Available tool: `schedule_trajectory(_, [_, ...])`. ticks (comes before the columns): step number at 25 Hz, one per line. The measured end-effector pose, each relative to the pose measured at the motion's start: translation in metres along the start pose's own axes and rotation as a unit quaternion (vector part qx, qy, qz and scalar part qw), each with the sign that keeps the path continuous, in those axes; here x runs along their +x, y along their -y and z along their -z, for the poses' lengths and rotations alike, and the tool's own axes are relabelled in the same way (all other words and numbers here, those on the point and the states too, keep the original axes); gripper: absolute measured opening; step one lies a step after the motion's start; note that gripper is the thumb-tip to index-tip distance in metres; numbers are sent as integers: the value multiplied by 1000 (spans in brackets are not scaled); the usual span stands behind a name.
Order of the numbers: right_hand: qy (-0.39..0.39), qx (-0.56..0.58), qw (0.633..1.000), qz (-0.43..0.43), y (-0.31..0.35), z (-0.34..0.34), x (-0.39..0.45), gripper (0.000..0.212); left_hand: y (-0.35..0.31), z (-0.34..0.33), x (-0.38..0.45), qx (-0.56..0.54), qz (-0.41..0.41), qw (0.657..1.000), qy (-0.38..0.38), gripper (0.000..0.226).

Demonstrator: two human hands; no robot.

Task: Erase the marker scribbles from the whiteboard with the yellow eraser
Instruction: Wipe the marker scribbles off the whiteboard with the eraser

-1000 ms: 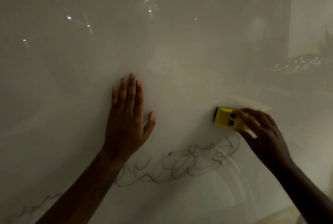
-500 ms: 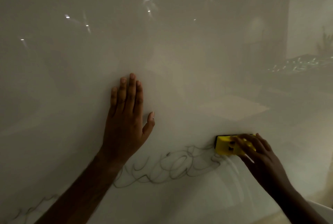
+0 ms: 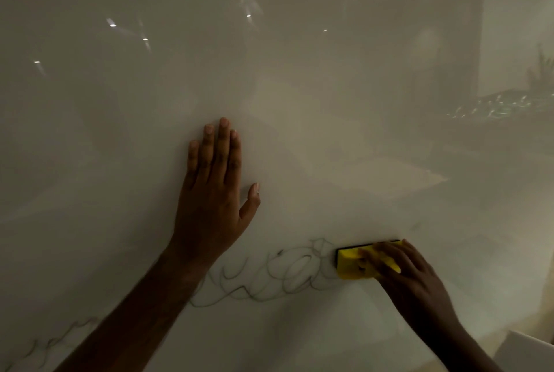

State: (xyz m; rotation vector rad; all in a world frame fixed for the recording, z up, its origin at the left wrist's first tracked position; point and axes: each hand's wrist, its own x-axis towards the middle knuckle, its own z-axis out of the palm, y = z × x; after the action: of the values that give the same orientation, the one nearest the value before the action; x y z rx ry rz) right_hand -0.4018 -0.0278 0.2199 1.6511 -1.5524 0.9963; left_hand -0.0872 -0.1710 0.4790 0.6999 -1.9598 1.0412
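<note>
Okay, dim shot. I see the left hand (image 3: 211,192) flat on the whiteboard (image 3: 299,72), fingers straight and together, thumb out toward 3 o'clock. Right hand (image 3: 401,274) grips the yellow eraser (image 3: 352,263), fingers curled over it, pressing it to the board at 4 o'clock from the left hand. Marker scribbles (image 3: 269,278) run from the eraser's left edge toward 8 o'clock, under the left forearm.

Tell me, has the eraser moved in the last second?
Yes. The eraser dropped down the whiteboard onto the scribbles, closing leftward on the flat, unmoved left hand.
</note>
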Motion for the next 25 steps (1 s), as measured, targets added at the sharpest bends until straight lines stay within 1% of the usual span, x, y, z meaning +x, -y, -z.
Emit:
schedule_trajectory(4, [-60,-5,994,-86,-6,27,39,53,2,1,-1,0,-4,1000,8,88])
schedule_trajectory(7, [-89,-7,988,-123,7,36,69,54,0,1,-1,5,-1,1000,10,88])
schedule_trajectory(9, [-84,-7,992,-89,25,25,68,52,-2,0,-1,4,3,1000,11,88])
schedule_trajectory(11, [-49,-1,998,-46,37,7,45,57,-2,0,-1,7,2,1000,11,89])
schedule_trajectory(14, [-12,-4,1000,-28,28,-2,4,54,0,0,-2,8,-3,1000,8,89])
schedule_trajectory(15, [-16,-3,999,-40,21,0,-3,52,0,0,-2,8,-4,1000,8,89])
schedule_trajectory(17, [-36,-3,994,-102,10,5,-6,51,-1,0,-2,8,-3,1000,7,89])
schedule_trajectory(18, [-44,-5,988,-145,8,8,-2,58,-1,0,-2,7,-2,1000,8,88])
schedule_trajectory(20, [-45,3,974,-220,9,12,10,80,-1,0,-2,7,-5,1000,6,88])
schedule_trajectory(22, [-54,15,966,-251,15,14,21,87,-1,0,-1,7,-3,1000,3,88])
schedule_trajectory(25, [-79,25,960,-268,37,8,27,86,-2,-2,-2,4,2,1000,3,88])
